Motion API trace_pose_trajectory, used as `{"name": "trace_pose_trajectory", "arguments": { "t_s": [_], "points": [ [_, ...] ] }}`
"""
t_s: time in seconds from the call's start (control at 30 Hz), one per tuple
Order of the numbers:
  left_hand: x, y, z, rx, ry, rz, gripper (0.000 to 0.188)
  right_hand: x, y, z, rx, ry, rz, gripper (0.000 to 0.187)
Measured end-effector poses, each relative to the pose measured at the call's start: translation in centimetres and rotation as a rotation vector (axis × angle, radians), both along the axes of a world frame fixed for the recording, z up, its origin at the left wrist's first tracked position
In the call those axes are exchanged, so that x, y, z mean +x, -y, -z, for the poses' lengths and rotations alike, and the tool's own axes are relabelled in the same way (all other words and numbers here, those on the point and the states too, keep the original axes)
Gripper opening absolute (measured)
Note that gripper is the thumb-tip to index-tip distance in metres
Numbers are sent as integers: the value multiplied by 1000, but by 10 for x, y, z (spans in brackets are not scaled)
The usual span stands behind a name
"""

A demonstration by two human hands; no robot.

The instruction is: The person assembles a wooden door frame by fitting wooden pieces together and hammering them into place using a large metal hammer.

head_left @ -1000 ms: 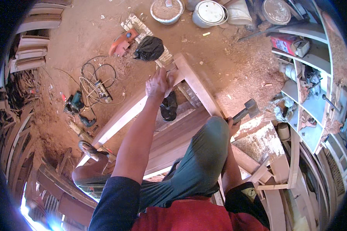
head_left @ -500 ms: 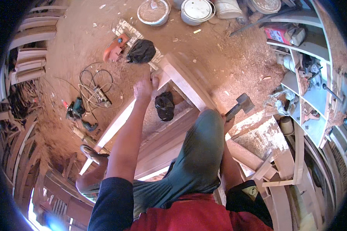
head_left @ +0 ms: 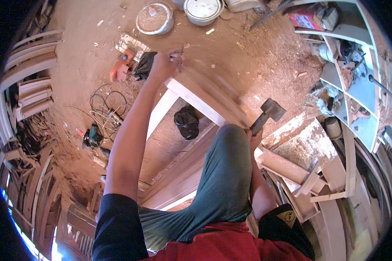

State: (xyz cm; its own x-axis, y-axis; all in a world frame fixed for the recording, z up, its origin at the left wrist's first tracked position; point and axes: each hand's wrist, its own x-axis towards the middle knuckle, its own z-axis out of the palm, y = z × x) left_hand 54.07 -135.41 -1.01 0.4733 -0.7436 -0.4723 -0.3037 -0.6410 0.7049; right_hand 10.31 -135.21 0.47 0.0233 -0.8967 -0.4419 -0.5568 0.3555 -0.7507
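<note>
A pale wooden frame point(head_left: 196, 102) lies below me, its far corner pointing away, with my bent knee against its right side. Just beyond that corner is my left hand point(head_left: 164, 65), raised off the wood with its fingers drawn together. Something small and dark may be at its fingertips, too blurred to name. By my knee, my right hand point(head_left: 255, 138) is closed round the handle of a hammer point(head_left: 272, 109), whose dark, blocky head points away to the right. Through the frame's opening a black plastic bundle point(head_left: 186, 122) shows on the floor.
Left of the frame lie an orange power tool point(head_left: 121, 66), another black bundle point(head_left: 145, 66), tangled cords point(head_left: 106, 108) and a green power tool point(head_left: 92, 135). Buckets point(head_left: 154, 18) stand at the far side. A cluttered shelf unit point(head_left: 357, 100) and wood offcuts point(head_left: 292, 169) are on the right.
My left hand has left the frame's left rail and moved farther away, past the corner. The frame's corner appears slightly nearer and shows more face. The hammer stays in my right hand.
</note>
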Motion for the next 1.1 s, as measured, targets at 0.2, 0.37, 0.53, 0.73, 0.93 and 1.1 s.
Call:
{"name": "trace_pose_trajectory", "arguments": {
  "t_s": [0.2,0.37,0.53,0.73,0.93,1.1],
  "points": [
    [-15,7,53,18,97,279,22,-12,-6,16,-59,-38,-31,24],
    [-14,8,50,35,-13,340,16,-25,-7,25,-7,-110,-61,39],
    [-16,13,45,76,-126,384,14,-21,-5,23,38,-111,1,38],
    [-17,22,37,250,-186,374,22,-18,-1,17,48,-122,-27,42],
    [-19,19,40,125,-128,407,26,-34,-9,34,5,-116,-24,38],
    [-16,18,37,170,-136,393,25,-27,-10,33,-19,-106,-31,26]
  ]
}}
